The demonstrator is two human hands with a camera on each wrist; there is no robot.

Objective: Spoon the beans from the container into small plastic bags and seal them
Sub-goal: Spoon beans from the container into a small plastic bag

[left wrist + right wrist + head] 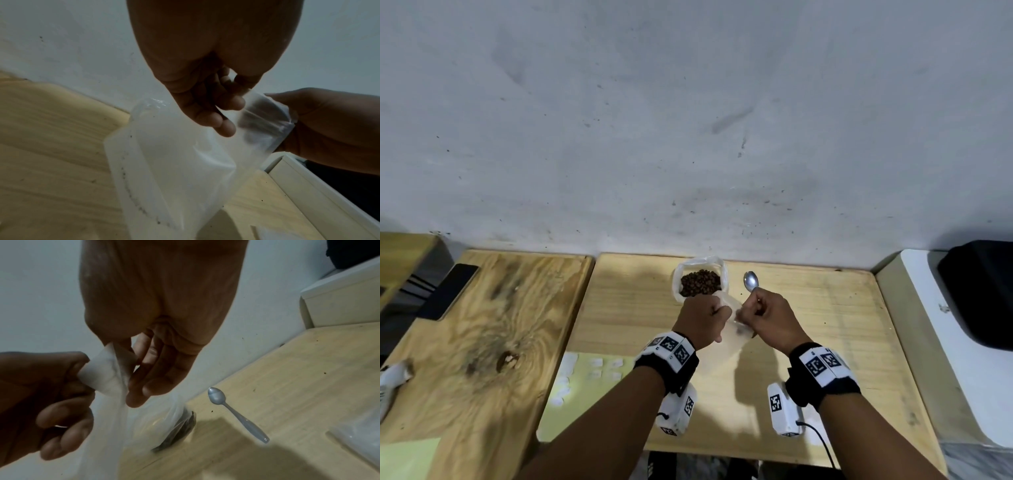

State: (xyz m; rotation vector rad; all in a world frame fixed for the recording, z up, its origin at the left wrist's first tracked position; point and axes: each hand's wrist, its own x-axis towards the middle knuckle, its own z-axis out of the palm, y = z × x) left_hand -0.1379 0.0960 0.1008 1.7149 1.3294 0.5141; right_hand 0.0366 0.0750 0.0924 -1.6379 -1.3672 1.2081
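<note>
Worktop (pixel 808 325): beans (pixel 700 282) waiting, spoon (pixel 750 281) idle | small bag (pixel 732 325) being pinched open by left hand (pixel 703 317) and right hand (pixel 770 317) | filling, sealing pending

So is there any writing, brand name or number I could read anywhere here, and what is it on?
None can be read.
Wrist bands: black-and-white square code patterns only, no letters or digits.
Small plastic bag, pinched by the left hand and right hand: no print visible.
Spoon: no stamp visible.
Yellow sheet with white pieces: too blurred to tell.
</note>
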